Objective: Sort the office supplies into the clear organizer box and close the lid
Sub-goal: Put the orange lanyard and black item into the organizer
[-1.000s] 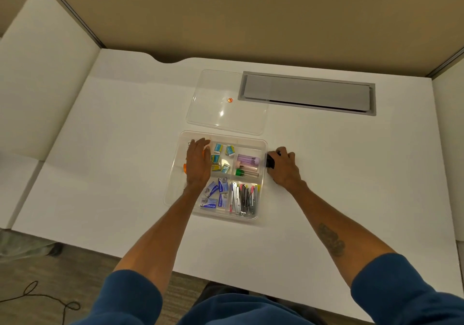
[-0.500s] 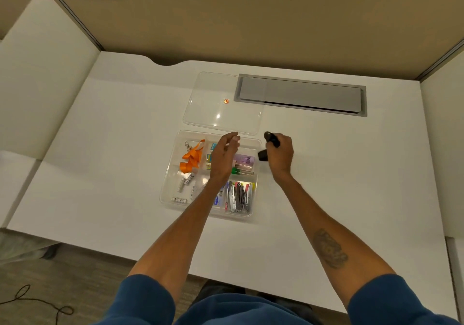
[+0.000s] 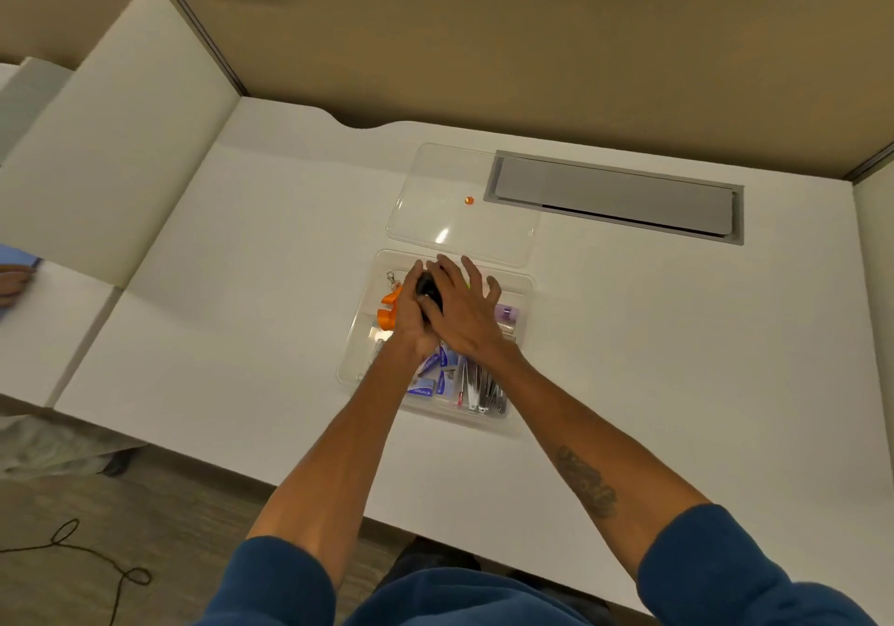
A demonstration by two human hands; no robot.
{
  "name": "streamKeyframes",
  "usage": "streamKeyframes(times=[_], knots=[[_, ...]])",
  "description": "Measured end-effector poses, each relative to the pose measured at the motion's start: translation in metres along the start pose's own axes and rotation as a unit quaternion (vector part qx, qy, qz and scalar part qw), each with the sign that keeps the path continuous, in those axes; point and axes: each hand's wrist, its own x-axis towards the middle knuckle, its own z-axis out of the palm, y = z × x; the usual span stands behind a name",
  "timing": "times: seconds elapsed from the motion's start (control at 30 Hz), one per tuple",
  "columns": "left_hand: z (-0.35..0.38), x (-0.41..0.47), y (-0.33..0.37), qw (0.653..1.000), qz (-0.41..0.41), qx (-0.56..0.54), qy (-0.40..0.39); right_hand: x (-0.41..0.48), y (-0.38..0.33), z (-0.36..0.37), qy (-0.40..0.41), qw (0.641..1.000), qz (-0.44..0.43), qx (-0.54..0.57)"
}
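— Both hands meet over the clear organizer box (image 3: 360,330) on the white desk (image 3: 242,287)?
— Yes. Left hand (image 3: 409,318) clasps a small black object (image 3: 429,289); right hand (image 3: 467,311) lies beside it, fingers splayed. Lid (image 3: 435,190) lies just behind.

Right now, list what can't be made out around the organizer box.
- Head view: the black object is mostly wrapped by the left hand and right hand, so what it is stays unclear.
- The middle compartments of the organizer box are hidden under both hands.
- Print on the blue packets is too small to read.
- The orange lanyard is partly covered by the left hand.
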Motion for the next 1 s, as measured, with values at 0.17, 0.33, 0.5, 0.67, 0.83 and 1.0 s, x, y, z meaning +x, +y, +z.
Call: streamKeyframes(times=[0.17,0.33,0.5,0.67,0.83,1.0], knots=[[-0.035,0.015,0.027,0.995,0.049,-0.023,0.089,0.01,-0.015,0.018,-0.104,0.984,-0.006,0.146],[-0.06,0.03,0.059,0.956,0.19,0.14,0.175,0.007,-0.012,0.028,0.008,0.985,0.007,0.17],[-0.068,0.036,0.073,0.865,0.274,0.398,0.136,-0.003,-0.019,0.038,-0.06,0.989,-0.116,0.07],[-0.075,0.039,0.069,0.763,0.284,0.579,0.043,0.0,-0.031,0.048,-0.129,0.978,-0.163,-0.006],[-0.085,0.035,0.063,0.69,0.337,0.641,0.008,0.009,-0.031,0.054,-0.117,0.991,-0.051,-0.05],[-0.096,0.027,0.057,0.627,0.354,0.695,0.005,0.015,-0.023,0.06,-0.092,0.994,-0.024,-0.048]])
